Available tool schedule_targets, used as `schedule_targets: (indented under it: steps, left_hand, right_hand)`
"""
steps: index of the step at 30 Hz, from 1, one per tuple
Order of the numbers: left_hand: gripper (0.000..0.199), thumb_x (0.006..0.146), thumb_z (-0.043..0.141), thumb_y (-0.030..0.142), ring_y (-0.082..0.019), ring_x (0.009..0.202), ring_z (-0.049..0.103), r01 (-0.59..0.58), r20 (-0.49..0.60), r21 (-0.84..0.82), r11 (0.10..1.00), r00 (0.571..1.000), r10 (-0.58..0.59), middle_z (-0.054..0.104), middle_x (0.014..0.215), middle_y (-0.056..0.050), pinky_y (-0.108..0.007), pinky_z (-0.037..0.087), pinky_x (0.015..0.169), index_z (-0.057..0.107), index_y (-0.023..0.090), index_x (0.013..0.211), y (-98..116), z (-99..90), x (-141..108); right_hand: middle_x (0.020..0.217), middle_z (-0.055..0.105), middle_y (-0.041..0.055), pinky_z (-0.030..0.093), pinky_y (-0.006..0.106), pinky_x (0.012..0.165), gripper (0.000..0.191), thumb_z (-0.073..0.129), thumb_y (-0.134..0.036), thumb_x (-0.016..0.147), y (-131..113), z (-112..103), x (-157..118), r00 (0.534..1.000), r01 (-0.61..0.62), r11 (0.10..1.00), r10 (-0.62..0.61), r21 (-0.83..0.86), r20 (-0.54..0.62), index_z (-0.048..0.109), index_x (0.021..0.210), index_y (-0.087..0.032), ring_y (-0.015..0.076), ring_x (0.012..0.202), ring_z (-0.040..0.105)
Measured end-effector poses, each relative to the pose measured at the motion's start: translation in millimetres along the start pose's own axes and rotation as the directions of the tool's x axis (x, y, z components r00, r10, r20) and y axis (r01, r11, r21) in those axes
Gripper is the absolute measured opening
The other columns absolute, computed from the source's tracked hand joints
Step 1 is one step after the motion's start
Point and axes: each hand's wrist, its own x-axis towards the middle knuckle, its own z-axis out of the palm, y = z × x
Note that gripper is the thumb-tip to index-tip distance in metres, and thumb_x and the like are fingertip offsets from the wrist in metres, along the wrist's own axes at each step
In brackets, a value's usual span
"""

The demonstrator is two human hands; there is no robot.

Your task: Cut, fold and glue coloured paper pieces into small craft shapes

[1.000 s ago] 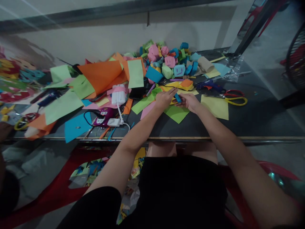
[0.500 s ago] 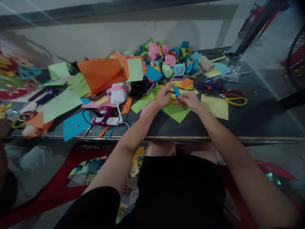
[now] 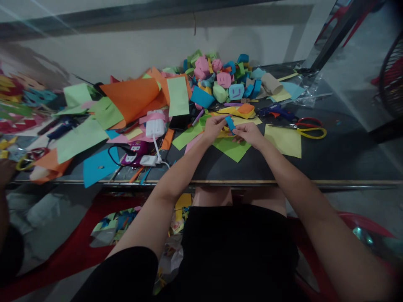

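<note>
A small blue paper strip (image 3: 230, 123), looking slightly bent, is held between my two hands above the table. My right hand (image 3: 249, 134) pinches its lower end with thumb and fingertips. At the strip's upper left end, the fingers of my left hand (image 3: 214, 127) are closed on it. Beneath the hands lie a green sheet (image 3: 234, 150) and some yellow pieces partly hidden by my fingers. Just behind them is a yellow folded piece with an orange top (image 3: 246, 109).
Scissors (image 3: 311, 129) overlap a pale yellow sheet (image 3: 285, 140) on the right, near a blue glue gun (image 3: 278, 111). A pile of colourful folded shapes (image 3: 223, 79) stands behind. Leftward are a purple power socket (image 3: 136, 153), a white charger (image 3: 155, 126) and another person's hand (image 3: 6, 171).
My left hand, with fingers raised and spread before, has come down and closed on the blue strip's upper end. The strip has shifted slightly left and down with my right hand.
</note>
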Motion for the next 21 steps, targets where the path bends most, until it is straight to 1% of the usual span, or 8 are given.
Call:
schedule_targets:
  steps: [5,7,9,11,12,15,18,21]
  left_hand:
    - [0.031,0.087,0.074,0.044,-0.010,0.073,0.071,0.067,-0.029,-0.085,0.994,0.997,-0.069,0.081,0.093,-0.006,-0.018,0.051,0.058,0.080,0.017,0.101,3,0.7,-2]
    - [0.030,0.086,0.075,0.042,-0.012,0.079,0.073,0.109,0.058,-0.129,0.986,0.993,-0.102,0.081,0.097,-0.006,-0.018,0.052,0.061,0.080,0.018,0.103,6,-3.8,-1]
    - [0.030,0.085,0.077,0.039,-0.016,0.088,0.075,0.138,0.222,-0.173,0.975,0.970,-0.098,0.080,0.101,-0.007,-0.022,0.056,0.068,0.080,0.018,0.106,9,-10.2,0]
    - [0.033,0.082,0.079,0.038,-0.020,0.096,0.075,0.120,0.342,-0.183,0.976,0.938,-0.051,0.080,0.102,-0.008,-0.027,0.059,0.079,0.080,0.017,0.107,12,-15.4,1]
    - [0.034,0.081,0.080,0.039,-0.020,0.097,0.075,0.089,0.351,-0.170,0.981,0.936,-0.024,0.079,0.101,-0.008,-0.028,0.059,0.083,0.080,0.017,0.107,12,-16.7,1]
    - [0.039,0.079,0.081,0.049,-0.017,0.090,0.073,-0.009,0.222,-0.071,0.997,0.975,0.025,0.080,0.097,-0.007,-0.026,0.057,0.079,0.081,0.017,0.101,7,-14.9,3]
    - [0.043,0.080,0.078,0.057,-0.013,0.074,0.069,-0.021,0.072,0.026,0.999,0.997,0.019,0.079,0.087,-0.006,-0.022,0.053,0.066,0.082,0.016,0.094,0,-10.4,6]
    - [0.040,0.079,0.078,0.055,-0.010,0.061,0.061,-0.021,-0.005,0.088,0.996,1.000,0.021,0.076,0.075,-0.005,-0.021,0.048,0.056,0.083,0.017,0.088,-3,-8.7,7]
  right_hand:
    - [0.082,0.080,0.0088,0.051,0.017,0.045,0.030,0.083,-0.044,0.081,5,-3,4,0.997,0.073,0.995,-0.074,-0.069,-0.010,0.079,0.084,-0.015,0.0119,0.055,0.070]
    - [0.083,0.080,0.0089,0.051,0.018,0.044,0.032,0.083,-0.046,0.080,8,-5,6,0.995,0.090,0.989,-0.095,-0.116,-0.037,0.079,0.083,-0.015,0.0121,0.054,0.070]
    - [0.089,0.081,0.0093,0.050,0.019,0.044,0.032,0.082,-0.047,0.080,11,-6,8,0.992,0.100,0.984,-0.110,-0.145,-0.067,0.078,0.084,-0.016,0.0118,0.054,0.069]
    - [0.088,0.080,0.0083,0.050,0.020,0.044,0.030,0.081,-0.047,0.081,13,-8,9,0.987,0.111,0.977,-0.130,-0.183,-0.096,0.078,0.083,-0.017,0.0114,0.052,0.067]
    - [0.084,0.080,0.0071,0.050,0.021,0.044,0.028,0.080,-0.046,0.082,14,-8,10,0.984,0.118,0.969,-0.144,-0.216,-0.106,0.078,0.081,-0.018,0.0115,0.051,0.066]
    - [0.070,0.076,0.0037,0.051,0.023,0.046,0.026,0.077,-0.044,0.084,16,-9,11,0.972,0.155,0.933,-0.202,-0.326,-0.117,0.079,0.081,-0.019,0.0132,0.050,0.065]
    - [0.082,0.079,0.0061,0.053,0.026,0.050,0.029,0.075,-0.046,0.084,17,-11,12,0.958,0.180,0.931,-0.239,-0.318,-0.157,0.079,0.093,-0.018,0.0151,0.055,0.068]
    - [0.093,0.080,0.0098,0.056,0.027,0.055,0.033,0.074,-0.044,0.085,18,-14,14,0.930,0.191,0.943,-0.262,-0.272,-0.256,0.077,0.101,-0.015,0.0163,0.063,0.072]
